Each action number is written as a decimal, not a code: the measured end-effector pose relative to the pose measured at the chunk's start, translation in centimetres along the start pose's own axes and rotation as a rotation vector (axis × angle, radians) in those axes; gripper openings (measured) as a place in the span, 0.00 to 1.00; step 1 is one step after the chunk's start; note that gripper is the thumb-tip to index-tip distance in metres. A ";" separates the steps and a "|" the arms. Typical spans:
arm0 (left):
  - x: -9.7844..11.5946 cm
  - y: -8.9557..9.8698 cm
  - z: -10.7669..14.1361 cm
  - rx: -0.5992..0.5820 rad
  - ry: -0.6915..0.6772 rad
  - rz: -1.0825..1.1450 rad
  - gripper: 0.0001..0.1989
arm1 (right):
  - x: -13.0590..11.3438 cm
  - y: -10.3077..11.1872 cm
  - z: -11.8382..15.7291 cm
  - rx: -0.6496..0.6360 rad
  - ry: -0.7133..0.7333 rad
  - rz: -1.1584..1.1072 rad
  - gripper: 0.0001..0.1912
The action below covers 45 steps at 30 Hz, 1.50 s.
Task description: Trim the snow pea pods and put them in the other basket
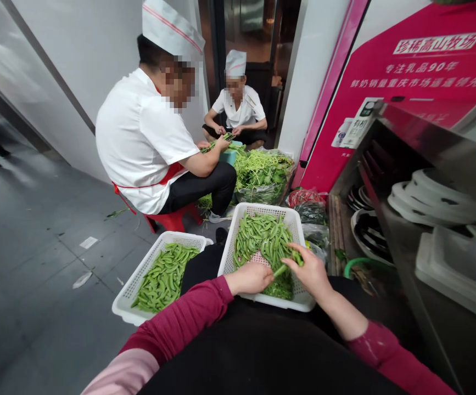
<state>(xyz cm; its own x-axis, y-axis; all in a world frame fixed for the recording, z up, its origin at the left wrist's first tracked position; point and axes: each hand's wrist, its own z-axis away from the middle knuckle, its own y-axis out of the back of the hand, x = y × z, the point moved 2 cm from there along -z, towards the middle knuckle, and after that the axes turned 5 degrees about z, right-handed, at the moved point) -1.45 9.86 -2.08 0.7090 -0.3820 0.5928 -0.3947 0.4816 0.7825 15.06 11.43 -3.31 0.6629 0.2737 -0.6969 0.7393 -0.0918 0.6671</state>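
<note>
A white perforated basket (226, 253) rests on my lap with green pea pods (258, 233) heaped toward its far side. Small green trimmings (281, 288) lie in its near right part. Over the basket, my left hand (253, 277) is closed at one end of a pea pod (279, 270). My right hand (309, 271) pinches the other end, with more green pods (297, 257) between its fingers and thumb. The left fingertips are partly hidden behind the hand. To my left, a second white basket (123, 299) holds a layer of pea pods (164, 277).
Two people in white caps, one on a red stool (173, 220), handle greens ahead. A large bag of leafy greens (264, 170) stands near them. At right are a metal shelf (410, 252) with stacked white dishes (431, 195) and a green-rimmed container (363, 262). Scraps lie on the grey floor (68, 219).
</note>
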 end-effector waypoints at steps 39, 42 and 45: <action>-6.0 -3.5 -2.6 0.297 0.166 0.307 0.08 | 3.8 -5.8 -4.9 -0.611 0.491 0.648 0.11; -5.1 -3.5 -3.1 0.340 0.139 0.559 0.09 | 2.4 -4.4 -4.4 -0.585 0.424 0.480 0.13; -4.2 -3.4 -2.9 0.370 0.189 0.755 0.07 | 1.3 -3.4 -3.8 -0.564 0.374 0.398 0.14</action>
<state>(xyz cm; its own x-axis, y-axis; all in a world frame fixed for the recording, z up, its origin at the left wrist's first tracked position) -1.39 12.09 -7.79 0.2521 0.0905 0.9635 -0.9415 0.2531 0.2226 12.89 15.75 -5.47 0.7074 0.6355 -0.3094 0.2164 0.2219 0.9507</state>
